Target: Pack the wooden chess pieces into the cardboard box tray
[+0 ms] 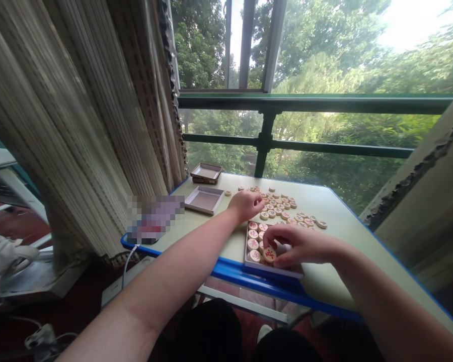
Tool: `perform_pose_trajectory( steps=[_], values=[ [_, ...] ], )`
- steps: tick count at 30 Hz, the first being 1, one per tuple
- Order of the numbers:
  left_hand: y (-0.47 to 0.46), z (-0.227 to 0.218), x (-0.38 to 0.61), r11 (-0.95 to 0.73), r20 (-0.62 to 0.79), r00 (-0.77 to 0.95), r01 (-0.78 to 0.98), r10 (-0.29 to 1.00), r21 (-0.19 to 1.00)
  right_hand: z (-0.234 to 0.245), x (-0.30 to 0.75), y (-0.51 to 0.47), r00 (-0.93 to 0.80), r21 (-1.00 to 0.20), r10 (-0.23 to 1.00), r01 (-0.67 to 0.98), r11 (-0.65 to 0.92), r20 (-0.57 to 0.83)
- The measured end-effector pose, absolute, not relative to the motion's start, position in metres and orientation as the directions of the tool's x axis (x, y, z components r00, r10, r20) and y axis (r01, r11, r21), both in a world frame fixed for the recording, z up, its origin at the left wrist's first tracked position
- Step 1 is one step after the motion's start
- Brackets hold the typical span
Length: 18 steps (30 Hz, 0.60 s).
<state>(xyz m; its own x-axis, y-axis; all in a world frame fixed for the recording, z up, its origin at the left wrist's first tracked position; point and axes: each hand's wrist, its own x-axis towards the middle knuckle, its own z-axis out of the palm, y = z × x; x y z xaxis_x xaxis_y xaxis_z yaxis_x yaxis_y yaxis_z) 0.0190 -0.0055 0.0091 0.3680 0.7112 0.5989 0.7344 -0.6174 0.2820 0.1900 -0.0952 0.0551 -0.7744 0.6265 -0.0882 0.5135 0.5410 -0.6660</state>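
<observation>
My right hand [292, 244] pinches a round Chinese chess piece [269, 254] with a red character between thumb and fingers, low over the shallow open box [246, 251]. Two columns of red-marked pieces [252, 234] lie face up along the box's left side, the second partly covered by my right hand. Beyond the box, my left hand [245, 205] is closed, its fingertips at the left edge of a loose spread of chess pieces [277, 203]. Whether a piece is between those fingers cannot be made out.
A shallow box lid [205, 199] lies open on the blue-edged table [343, 261], with a smaller brown tray [207, 172] behind it. At the left edge sits a blurred-out device [154, 221] with a white cable [126, 264]. A green railing [317, 104] stands beyond.
</observation>
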Motion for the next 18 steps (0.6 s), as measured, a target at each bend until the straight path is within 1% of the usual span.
perform_pose_trajectory(
  steps=[6,13,18],
  values=[
    [-0.0068,0.0111,0.0182,-0.619,0.598,0.367,0.73,0.713,0.29,0.0559,0.1899,-0.095,-0.777,-0.67,0.624,0.506,0.544,-0.081],
    [-0.0092,0.0133,0.0176,-0.61,0.585,0.371,0.741,0.721,0.282,0.0567,0.1908,-0.0935,-0.793,-0.659,0.596,0.516,0.548,-0.126],
    [-0.0067,0.0115,0.0176,-0.614,0.592,0.378,0.745,0.712,0.263,0.0576,0.1903,-0.0953,-0.757,-0.618,0.639,0.568,0.543,-0.135]
  ],
)
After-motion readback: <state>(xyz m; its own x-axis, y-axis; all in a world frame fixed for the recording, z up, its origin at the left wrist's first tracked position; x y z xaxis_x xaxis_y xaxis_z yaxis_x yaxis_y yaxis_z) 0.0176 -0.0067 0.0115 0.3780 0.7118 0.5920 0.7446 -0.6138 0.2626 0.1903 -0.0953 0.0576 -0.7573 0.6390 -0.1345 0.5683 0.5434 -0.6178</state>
